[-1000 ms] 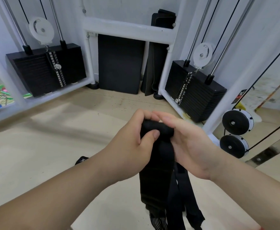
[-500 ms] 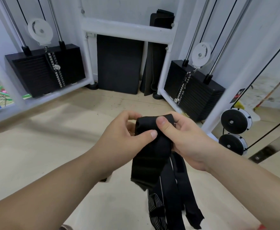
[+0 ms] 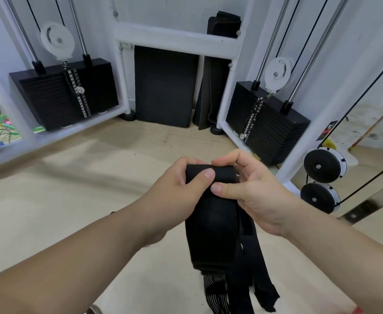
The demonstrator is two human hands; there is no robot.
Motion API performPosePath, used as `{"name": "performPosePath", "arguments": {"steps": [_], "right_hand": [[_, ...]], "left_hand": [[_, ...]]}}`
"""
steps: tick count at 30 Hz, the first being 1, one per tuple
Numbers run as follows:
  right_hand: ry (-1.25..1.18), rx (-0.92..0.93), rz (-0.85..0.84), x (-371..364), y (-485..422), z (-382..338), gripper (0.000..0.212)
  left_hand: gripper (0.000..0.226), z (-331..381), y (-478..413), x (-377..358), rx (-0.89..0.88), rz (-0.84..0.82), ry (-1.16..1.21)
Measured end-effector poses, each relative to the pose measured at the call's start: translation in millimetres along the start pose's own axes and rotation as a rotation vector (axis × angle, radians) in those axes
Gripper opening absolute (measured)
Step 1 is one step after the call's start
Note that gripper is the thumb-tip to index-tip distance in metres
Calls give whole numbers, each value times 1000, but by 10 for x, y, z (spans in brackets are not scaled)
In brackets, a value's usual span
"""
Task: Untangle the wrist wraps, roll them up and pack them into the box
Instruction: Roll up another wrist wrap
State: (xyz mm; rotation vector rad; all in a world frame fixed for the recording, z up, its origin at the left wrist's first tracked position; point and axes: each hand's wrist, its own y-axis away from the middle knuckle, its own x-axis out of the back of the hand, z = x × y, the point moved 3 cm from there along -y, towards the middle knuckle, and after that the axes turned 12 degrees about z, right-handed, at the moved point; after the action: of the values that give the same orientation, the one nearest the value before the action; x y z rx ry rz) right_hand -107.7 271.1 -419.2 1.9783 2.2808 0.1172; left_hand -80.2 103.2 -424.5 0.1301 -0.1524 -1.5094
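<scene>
Against the pale gym floor (image 3: 72, 211) I see the wrist wraps (image 3: 211, 227) held mid-air; since a moment ago the top fold has tightened, left hand (image 3: 181, 191) and right hand (image 3: 254, 191) fingers clamped on it; rolling looks begun, no box visible.

Black wrist wraps (image 3: 211, 234), top rolled, tails dangling

Both hands, left (image 3: 176, 189) and right (image 3: 251, 189), pinch the black wrist wraps (image 3: 213, 234); loose ends hang below.

The small black-and-red sticker (image 3: 328, 131) on the white frame is too blurred to read.
</scene>
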Motion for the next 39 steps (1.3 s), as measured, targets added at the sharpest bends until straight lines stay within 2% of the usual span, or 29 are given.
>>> {"name": "performPosePath", "arguments": {"steps": [3, 5, 9, 12, 15, 16, 20, 22, 26, 31, 35, 39], "right_hand": [[-41, -69, -2, -2, -19, -45, 44], [-4, -134, -6, -26, -25, -50, 33], [-4, -281, -78, -110, -8, 81, 59], [81, -255, -29, -94, -73, 234, 67], [162, -257, 17, -78, -120, 318, 90], [160, -265, 30, -71, -134, 338, 91], [131, -314, 29, -68, -108, 360, 61], [185, -324, 16, -52, -90, 315, 62], [332, -300, -9, -44, -76, 129, 80], [184, -249, -153, -57, -35, 2, 65], [134, -231, -169, -63, -55, 29, 64], [174, -153, -108, -56, -53, 27, 52]], "left_hand": [[12, 32, 2, 21, -50, 0, -10], [14, 45, 16, 34, -89, 5, -18], [21, 36, 46, 41, -105, 57, 50], [20, -5, 84, -5, -39, 37, 98], [18, -1, 134, -62, 35, 26, 97], [16, 4, 144, -77, 41, 28, 84], [10, 16, 146, -79, -14, 58, 26], [12, 38, 120, -61, -78, 42, -24], [21, 104, 65, 12, -229, -11, -153], [23, 146, 85, 94, -286, 13, -180], [35, 123, 34, 176, -174, 103, -128], [36, 19, 15, 137, 98, -6, 3]]}}
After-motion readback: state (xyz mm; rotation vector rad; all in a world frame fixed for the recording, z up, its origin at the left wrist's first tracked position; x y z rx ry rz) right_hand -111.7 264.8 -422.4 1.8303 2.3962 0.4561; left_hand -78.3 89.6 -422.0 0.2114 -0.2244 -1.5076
